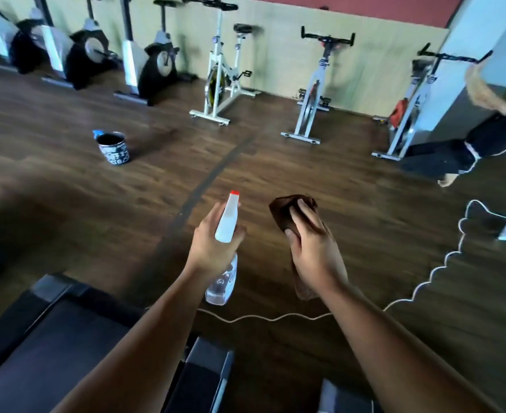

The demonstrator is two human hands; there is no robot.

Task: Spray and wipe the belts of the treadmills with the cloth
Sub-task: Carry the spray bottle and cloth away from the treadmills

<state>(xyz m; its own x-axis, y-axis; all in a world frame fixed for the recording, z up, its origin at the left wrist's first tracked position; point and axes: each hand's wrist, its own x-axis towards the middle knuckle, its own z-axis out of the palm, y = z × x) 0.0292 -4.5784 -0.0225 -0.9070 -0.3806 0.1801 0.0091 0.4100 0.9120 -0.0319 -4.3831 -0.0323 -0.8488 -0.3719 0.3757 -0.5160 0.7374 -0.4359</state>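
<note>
- The treadmill belt (pixel 52 353) lies lower left, under the left forearm.
- The left hand (pixel 213 242) curls its fingers round the spray bottle (pixel 227 222), above the floor.
- The right hand (pixel 314 248) grips the cloth (pixel 284 210), fingers wrapped over it.
- A white cord (pixel 275 317) snakes across the floor.
- Farther off stands a bucket (pixel 114 149); exercise bikes (pixel 221 73) line the wall.

The left hand (pixel 213 244) covers the neck of the spray bottle (pixel 227 223), and just right of the bottle the right hand (pixel 314 248) hides the middle of the cloth (pixel 283 210). Below-left of the bottle the treadmill (pixel 52 353) runs off the bottom edge. Far up-left of the bottle the upright bikes (pixel 90 52) are blurred.
</note>
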